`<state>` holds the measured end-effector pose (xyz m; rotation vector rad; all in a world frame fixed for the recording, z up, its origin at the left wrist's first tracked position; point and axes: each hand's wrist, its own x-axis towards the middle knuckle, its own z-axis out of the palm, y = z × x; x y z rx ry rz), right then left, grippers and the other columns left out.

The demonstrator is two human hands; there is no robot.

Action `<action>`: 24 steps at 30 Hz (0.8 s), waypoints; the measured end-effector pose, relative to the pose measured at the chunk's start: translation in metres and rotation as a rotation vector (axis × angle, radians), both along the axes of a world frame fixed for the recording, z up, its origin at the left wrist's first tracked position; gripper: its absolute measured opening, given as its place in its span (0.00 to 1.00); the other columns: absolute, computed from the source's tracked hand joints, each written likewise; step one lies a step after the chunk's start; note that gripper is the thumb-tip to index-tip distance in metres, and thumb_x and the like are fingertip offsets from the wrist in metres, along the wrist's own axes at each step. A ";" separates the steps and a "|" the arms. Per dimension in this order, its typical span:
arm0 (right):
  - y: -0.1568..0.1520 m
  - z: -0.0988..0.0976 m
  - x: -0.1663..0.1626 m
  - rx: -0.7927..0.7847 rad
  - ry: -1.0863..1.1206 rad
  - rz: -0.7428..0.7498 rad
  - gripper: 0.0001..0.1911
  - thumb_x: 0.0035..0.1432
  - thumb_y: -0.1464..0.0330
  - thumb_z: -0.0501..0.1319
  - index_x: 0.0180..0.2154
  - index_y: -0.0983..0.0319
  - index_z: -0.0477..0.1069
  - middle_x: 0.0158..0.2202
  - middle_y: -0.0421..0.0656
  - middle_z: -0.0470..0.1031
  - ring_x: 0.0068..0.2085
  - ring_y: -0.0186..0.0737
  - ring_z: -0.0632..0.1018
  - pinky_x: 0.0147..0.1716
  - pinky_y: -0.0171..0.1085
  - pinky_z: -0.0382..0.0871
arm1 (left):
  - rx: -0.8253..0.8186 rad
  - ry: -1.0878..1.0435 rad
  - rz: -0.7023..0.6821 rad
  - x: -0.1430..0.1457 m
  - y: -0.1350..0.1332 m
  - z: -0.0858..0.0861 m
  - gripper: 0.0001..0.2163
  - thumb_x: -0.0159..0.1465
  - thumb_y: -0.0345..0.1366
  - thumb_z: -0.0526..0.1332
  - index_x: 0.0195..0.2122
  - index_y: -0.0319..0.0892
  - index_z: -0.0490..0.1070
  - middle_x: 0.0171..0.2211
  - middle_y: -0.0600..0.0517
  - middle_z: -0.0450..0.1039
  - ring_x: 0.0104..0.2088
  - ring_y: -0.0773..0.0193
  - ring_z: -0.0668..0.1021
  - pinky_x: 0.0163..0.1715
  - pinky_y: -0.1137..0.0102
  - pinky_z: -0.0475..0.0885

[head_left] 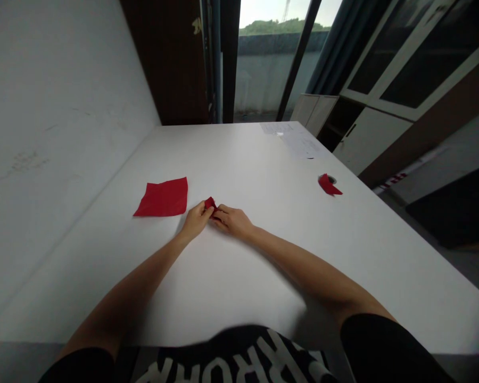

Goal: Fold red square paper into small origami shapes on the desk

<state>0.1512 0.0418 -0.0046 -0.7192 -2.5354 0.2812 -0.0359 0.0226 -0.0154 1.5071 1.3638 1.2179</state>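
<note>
My left hand [195, 219] and my right hand [232, 219] meet at the middle of the white table [263, 266]. Both pinch a small folded piece of red paper [211, 203], most of which is hidden between the fingers. A flat square sheet of red paper [163, 197] lies on the table just left of my left hand. Farther right, apart from both hands, sits another small folded red paper piece [329, 185].
White printed sheets [299, 141] lie at the table's far right corner. A white wall runs along the left side. Cabinets [367, 133] stand beyond the right edge, and a window is behind the far end.
</note>
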 end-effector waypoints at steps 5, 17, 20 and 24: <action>-0.001 -0.002 0.004 -0.249 0.228 -0.046 0.10 0.71 0.65 0.52 0.45 0.59 0.71 0.39 0.43 0.79 0.35 0.36 0.77 0.38 0.34 0.68 | -0.024 -0.059 -0.019 -0.004 0.000 -0.004 0.11 0.65 0.43 0.64 0.42 0.42 0.75 0.31 0.52 0.77 0.36 0.59 0.79 0.38 0.67 0.74; 0.003 -0.001 0.003 -0.412 0.501 -0.181 0.09 0.65 0.63 0.58 0.36 0.60 0.73 0.29 0.39 0.76 0.28 0.33 0.70 0.30 0.33 0.62 | -0.083 -0.141 -0.172 0.010 -0.014 -0.002 0.23 0.61 0.36 0.66 0.59 0.46 0.68 0.45 0.49 0.79 0.38 0.61 0.81 0.42 0.65 0.77; 0.003 0.000 0.004 -0.486 0.554 -0.154 0.10 0.65 0.61 0.58 0.36 0.60 0.71 0.29 0.39 0.74 0.28 0.33 0.70 0.29 0.33 0.62 | -0.105 -0.132 -0.157 0.009 -0.013 0.000 0.19 0.63 0.36 0.62 0.56 0.46 0.69 0.41 0.51 0.79 0.33 0.64 0.80 0.36 0.68 0.76; 0.006 -0.001 0.006 -0.613 0.639 -0.109 0.12 0.65 0.58 0.58 0.36 0.60 0.69 0.27 0.37 0.71 0.28 0.34 0.71 0.30 0.34 0.65 | -0.157 -0.226 -0.105 0.006 -0.009 0.000 0.08 0.64 0.37 0.60 0.43 0.43 0.72 0.32 0.53 0.76 0.30 0.66 0.77 0.30 0.73 0.73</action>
